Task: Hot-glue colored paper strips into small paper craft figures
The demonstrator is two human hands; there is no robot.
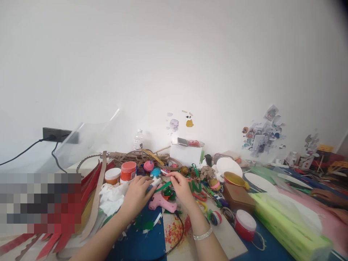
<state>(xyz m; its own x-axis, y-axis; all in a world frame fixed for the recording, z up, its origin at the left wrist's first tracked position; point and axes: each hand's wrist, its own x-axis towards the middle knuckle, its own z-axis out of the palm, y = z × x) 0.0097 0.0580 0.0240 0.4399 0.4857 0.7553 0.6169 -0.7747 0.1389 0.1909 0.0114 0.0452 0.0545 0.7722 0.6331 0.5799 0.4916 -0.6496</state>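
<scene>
My left hand [140, 190] reaches over the cluttered worktop with its fingers stretched out, next to a small white piece [156, 181]. Whether its fingertips touch that piece is unclear. My right hand [179, 184] is closed in a pinch at the near end of a green strip [164, 187], which spans the gap towards my left thumb. Just below the strip lies a pink glue gun [162, 203], its black cord running towards me. A pink yarn ball [148, 165] and a blue ball [156, 172] sit beyond my fingers.
Red-and-white jars [128, 172] and crumpled white tissue [112, 197] stand left of my hands. On the right are a brown box [238, 197], a red jar [245, 224] and a green tissue pack [290, 224]. Another person's hand [330, 199] shows at far right.
</scene>
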